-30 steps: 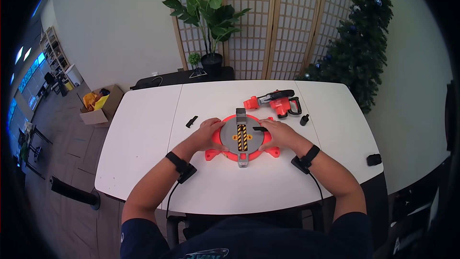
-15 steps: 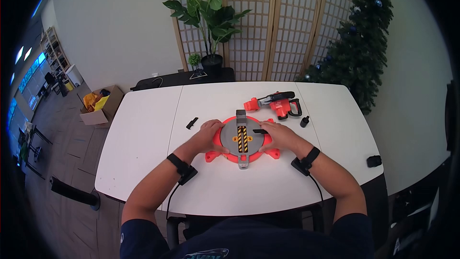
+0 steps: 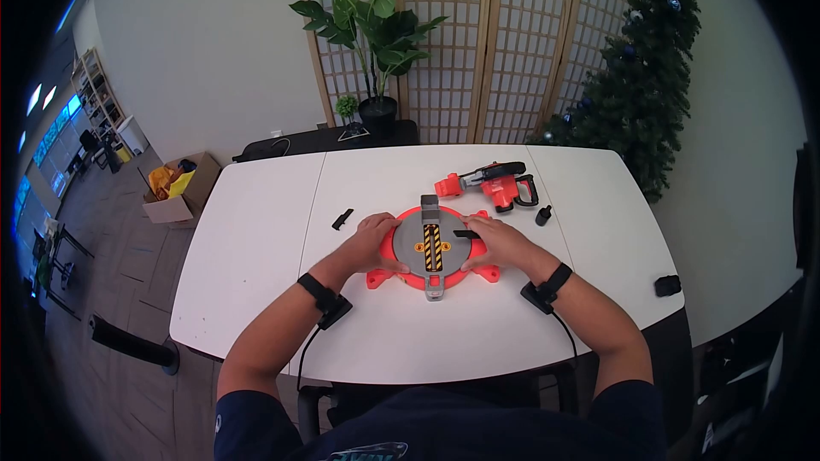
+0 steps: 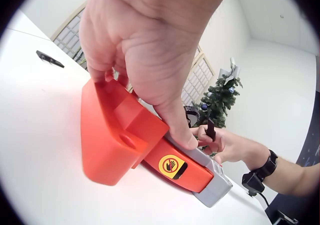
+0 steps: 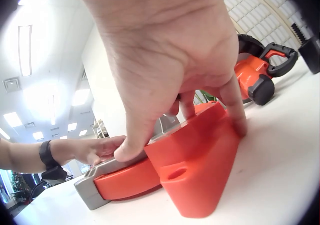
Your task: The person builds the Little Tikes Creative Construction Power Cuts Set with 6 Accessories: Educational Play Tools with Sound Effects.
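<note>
A round toy saw base [image 3: 412, 247] sits on the table before me, with a grey turntable, a red rim, red feet and a striped yellow-and-black slot. My left hand [image 3: 373, 241] grips its left side, thumb on top and fingers round the red foot [image 4: 107, 145]. On the opposite side my right hand [image 3: 504, 242] holds the rim, its thumb pressing near the grey edge and fingers reaching down the red foot [image 5: 195, 170]. A small black part [image 3: 464, 233] juts from beneath the right fingers over the turntable; its other end is hidden.
Behind the base lies a red and black toy saw [image 3: 500, 188]. Right of that saw is a black ridged piece [image 3: 543, 216]; a slim black clip [image 3: 342, 219] lies left of the base. A dark object [image 3: 667, 285] rests near the right edge of the white table [image 3: 248, 256].
</note>
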`<act>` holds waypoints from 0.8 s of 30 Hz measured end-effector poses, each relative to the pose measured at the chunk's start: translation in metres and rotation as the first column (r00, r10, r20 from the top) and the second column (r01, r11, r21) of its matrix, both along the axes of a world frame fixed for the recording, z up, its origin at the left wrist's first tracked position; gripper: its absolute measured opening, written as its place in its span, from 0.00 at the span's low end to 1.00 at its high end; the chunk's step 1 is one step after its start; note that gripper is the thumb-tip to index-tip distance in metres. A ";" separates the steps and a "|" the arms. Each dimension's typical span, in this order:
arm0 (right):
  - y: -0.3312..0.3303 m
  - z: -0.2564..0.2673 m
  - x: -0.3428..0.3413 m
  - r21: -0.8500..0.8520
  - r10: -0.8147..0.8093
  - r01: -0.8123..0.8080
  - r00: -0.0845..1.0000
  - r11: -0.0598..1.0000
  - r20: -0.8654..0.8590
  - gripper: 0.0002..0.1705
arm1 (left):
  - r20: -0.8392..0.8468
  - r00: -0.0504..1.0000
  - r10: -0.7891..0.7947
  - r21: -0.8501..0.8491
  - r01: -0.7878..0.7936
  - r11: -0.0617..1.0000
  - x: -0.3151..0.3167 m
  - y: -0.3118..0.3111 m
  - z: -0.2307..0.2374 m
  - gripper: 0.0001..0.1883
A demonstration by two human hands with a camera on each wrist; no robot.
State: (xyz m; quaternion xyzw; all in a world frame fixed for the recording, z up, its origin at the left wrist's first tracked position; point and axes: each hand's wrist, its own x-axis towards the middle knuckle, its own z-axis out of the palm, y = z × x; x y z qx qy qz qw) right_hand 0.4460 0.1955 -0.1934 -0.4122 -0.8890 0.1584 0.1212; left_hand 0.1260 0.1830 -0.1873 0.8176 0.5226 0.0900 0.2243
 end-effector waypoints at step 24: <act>0.018 0.013 0.018 -0.581 -0.405 0.009 0.726 0.814 -0.556 0.17 | 0.012 1.000 0.011 -0.021 -0.011 1.000 0.000 -0.002 0.000 0.57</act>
